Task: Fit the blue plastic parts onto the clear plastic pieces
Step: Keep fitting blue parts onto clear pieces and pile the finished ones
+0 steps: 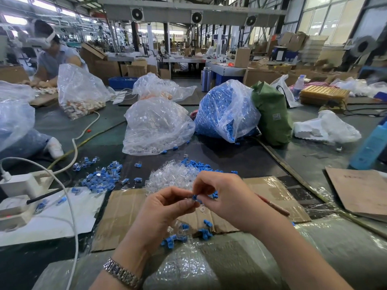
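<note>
Dark worktable (240,155), flattened cardboard (129,214), plastic bags (155,124), scattered blue parts (100,178)

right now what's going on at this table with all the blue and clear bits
A person is assembling small parts by hand. The left hand and right hand together pinch a blue part against a clear piece above a cardboard sheet. Loose clear pieces lie piled behind; finished ones lie left.

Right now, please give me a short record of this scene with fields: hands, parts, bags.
left hand: left hand pinches a clear piece
right hand: right hand pinches a blue part against it
loose clear pieces: pile behind the hands
finished parts: heap to the left
bags: blue parts bag; clear pieces bag
work surface: cardboard
</note>
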Tool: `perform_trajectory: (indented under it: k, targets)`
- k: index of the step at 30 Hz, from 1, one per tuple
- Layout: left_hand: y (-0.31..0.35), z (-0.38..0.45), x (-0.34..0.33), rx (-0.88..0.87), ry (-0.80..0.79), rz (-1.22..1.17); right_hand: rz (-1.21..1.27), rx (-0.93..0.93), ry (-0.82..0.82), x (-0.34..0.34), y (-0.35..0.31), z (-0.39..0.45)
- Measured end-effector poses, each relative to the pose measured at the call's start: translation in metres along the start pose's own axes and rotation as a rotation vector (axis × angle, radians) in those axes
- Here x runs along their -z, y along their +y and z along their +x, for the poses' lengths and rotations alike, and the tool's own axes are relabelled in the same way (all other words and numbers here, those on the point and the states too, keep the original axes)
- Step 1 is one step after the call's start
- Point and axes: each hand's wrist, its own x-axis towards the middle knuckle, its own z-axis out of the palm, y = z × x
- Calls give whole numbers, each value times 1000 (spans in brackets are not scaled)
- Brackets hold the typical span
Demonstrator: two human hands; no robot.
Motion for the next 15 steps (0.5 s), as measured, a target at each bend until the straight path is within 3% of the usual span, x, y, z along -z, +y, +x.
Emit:
perform_trajectory:
  k: [2,4,8,10,15]
  targets:
    - [1,0,1,0,28,-43,95,-76,74,5,11,-1]
    - [2,1,1,4,57,-73,-5,-278,127,12,33,-1]
    - [3,4,6,12,87,-139,-498,-830,-163,14,80,-11]
    - [1,5,10,20,108,-177,-541,-873,-247,7,93,-15]
    - [-3,8,15,28,166,-240,-503,-836,-132,4,94,-12]
